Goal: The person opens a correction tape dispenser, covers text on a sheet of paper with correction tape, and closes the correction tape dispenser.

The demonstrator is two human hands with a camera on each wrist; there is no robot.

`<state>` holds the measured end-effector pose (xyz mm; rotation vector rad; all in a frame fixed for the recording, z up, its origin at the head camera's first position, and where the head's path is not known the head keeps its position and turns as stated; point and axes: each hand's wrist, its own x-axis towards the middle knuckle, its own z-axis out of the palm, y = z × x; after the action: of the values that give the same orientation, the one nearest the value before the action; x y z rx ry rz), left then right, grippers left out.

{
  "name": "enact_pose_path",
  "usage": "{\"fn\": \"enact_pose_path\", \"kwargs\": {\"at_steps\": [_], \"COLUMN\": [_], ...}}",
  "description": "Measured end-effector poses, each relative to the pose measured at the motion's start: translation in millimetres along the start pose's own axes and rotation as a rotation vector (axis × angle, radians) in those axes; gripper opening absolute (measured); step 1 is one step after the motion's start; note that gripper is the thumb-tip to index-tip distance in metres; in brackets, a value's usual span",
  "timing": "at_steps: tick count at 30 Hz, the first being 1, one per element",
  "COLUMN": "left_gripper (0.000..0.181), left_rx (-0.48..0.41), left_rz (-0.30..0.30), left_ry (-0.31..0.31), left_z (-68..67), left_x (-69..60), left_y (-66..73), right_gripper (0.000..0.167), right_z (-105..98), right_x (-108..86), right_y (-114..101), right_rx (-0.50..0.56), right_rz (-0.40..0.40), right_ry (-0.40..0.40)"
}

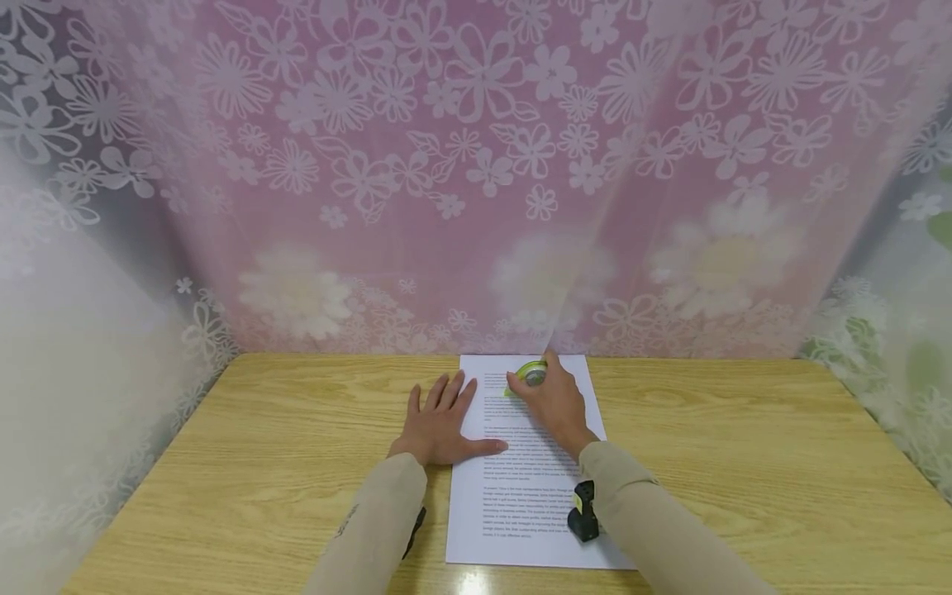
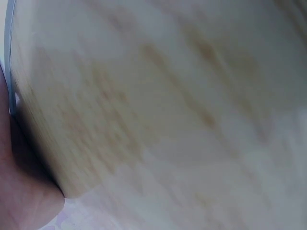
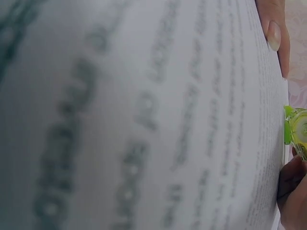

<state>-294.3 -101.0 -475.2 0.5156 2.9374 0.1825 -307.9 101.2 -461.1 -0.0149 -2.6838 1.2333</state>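
1. Nearest, printed paper (image 1: 521, 552) lies flat on the desk (image 1: 297, 496).
2. Left grip (image 1: 439, 426): spread, straddling the paper's left edge, apparently steadying it.
3. Right grip (image 1: 554, 405): pinching a green tape dispenser (image 1: 534, 378) at the upper lines of print. The step looks like lining up or laying tape; the next move seemingly calls for light, even pressure along one line.

We see a partly clear, green-and-yellow tape dispenser (image 1: 532, 373), round-bodied with a greyish reel inside, held at the upper lines of a white sheet (image 1: 521, 471); that sheet lies flat, dark printed text facing up.
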Motion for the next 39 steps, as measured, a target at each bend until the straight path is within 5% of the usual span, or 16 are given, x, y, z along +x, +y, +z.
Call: {"fn": "enact_pose_path", "kwargs": {"at_steps": [24,32,39], "left_gripper": [0.115,0.112,0.115], "left_rx": [-0.014,0.029,0.009], "left_rz": [0.013,0.004,0.001], "left_ry": [0.013,0.009,0.01], "left_z": [-4.7,-14.3,-3.8], "left_x": [-3.0,-11.1,-4.7], "left_y": [4.2,7.8,3.3], "right_gripper": [0.052,0.053,0.05], "right_z": [-7,-7,-9], "right_x": [-2.4,-1.9,-1.8], "right_y": [2,3,3], "right_rx": [0.082,0.006,0.03], "right_rz": [-0.009,-0.004,-0.013], "right_ry": [0.008,0.002,-0.009]}}
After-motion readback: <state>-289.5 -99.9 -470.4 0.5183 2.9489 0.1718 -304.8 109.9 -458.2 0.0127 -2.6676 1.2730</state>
